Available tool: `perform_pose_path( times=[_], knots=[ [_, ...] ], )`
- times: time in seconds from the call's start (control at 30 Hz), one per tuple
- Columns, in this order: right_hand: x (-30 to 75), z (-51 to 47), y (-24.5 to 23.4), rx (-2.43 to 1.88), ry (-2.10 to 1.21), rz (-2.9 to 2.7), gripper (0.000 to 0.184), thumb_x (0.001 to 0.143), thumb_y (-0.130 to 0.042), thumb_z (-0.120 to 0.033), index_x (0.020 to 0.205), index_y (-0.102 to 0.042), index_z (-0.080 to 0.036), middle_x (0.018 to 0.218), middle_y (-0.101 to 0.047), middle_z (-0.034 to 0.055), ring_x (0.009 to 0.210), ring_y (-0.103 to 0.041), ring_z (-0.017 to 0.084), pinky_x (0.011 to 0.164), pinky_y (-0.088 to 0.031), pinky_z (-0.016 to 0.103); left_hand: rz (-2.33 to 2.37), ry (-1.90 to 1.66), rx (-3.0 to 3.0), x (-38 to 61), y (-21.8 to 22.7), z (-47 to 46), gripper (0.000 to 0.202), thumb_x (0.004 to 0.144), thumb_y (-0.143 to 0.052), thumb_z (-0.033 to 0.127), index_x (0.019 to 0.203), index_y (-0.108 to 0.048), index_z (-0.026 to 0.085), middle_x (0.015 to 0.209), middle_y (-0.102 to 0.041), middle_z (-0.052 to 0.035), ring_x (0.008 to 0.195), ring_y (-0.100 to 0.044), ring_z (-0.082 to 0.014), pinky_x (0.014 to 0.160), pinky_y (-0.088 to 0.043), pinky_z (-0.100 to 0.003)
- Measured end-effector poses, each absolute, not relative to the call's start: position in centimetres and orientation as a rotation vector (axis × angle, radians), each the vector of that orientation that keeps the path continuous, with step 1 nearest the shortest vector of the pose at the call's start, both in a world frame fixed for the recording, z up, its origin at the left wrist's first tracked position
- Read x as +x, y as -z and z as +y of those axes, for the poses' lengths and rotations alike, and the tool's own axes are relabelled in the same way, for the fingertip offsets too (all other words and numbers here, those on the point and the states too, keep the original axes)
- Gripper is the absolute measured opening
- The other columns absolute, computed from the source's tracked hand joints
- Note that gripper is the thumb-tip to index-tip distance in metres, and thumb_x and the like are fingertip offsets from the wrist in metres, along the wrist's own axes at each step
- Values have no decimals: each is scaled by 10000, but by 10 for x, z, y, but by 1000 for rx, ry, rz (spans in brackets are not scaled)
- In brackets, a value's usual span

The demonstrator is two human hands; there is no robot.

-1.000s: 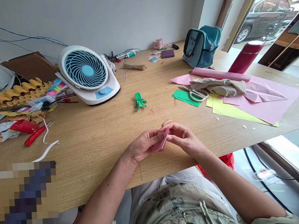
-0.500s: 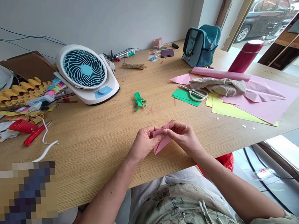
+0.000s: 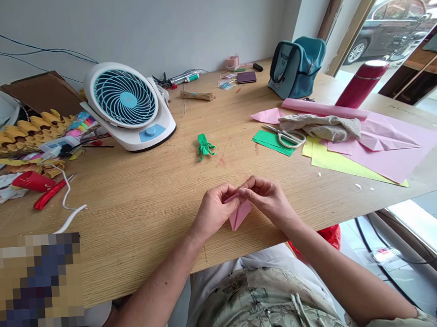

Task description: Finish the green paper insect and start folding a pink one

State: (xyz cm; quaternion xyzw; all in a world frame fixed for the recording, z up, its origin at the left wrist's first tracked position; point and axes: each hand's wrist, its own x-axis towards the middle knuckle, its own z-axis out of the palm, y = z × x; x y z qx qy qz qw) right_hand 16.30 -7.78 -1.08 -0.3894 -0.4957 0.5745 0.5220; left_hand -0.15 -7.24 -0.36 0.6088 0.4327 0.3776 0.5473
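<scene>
Between my two hands is a small folded piece of pink paper (image 3: 241, 215), its pointed end hanging down toward me. My left hand (image 3: 218, 208) pinches its upper left part between thumb and fingers. My right hand (image 3: 264, 198) pinches the top edge close beside the left fingertips. The fingers cover the upper part of the paper. Just beyond my hands, a green folded-paper figure (image 3: 204, 146) with thin curled legs lies on the wooden table (image 3: 150, 197).
To the right lie scissors (image 3: 291, 138) on green paper (image 3: 267, 141), yellow sheets (image 3: 346, 164), a grey cloth glove (image 3: 323, 126) and pink paper (image 3: 399, 160). A dark red bottle (image 3: 362, 85) and teal bag (image 3: 296, 67) stand behind. A fan (image 3: 128, 105) and red-handled cutter (image 3: 50, 194) are left.
The pink paper has turned between my fingers, and its pointed end now hangs more to the right and lower. My hands have drawn closer together at its top edge.
</scene>
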Motion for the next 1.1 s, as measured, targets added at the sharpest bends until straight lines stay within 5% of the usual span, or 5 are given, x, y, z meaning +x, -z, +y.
perform_pose_path(
  times=[0.37,1.1],
  knots=[
    [169,-75,3,-867,-1732,-918,381,755,-805,-479,664,-603,-169,642,-528,-31,589,-439,74,582,-377,211,1075,-907,1688,2,-7,-78,257,924,-593,360,850,-690,135,801,-672,-25,755,-585,-136,713,-441,-227],
    [178,-72,5,-748,-2091,-758,342,698,-878,-338,803,-593,-182,688,-608,-42,586,-539,60,588,-474,174,1128,-901,1806,7,-18,-84,202,893,-562,218,766,-707,160,762,-713,15,735,-633,-131,748,-469,-209]
  ],
)
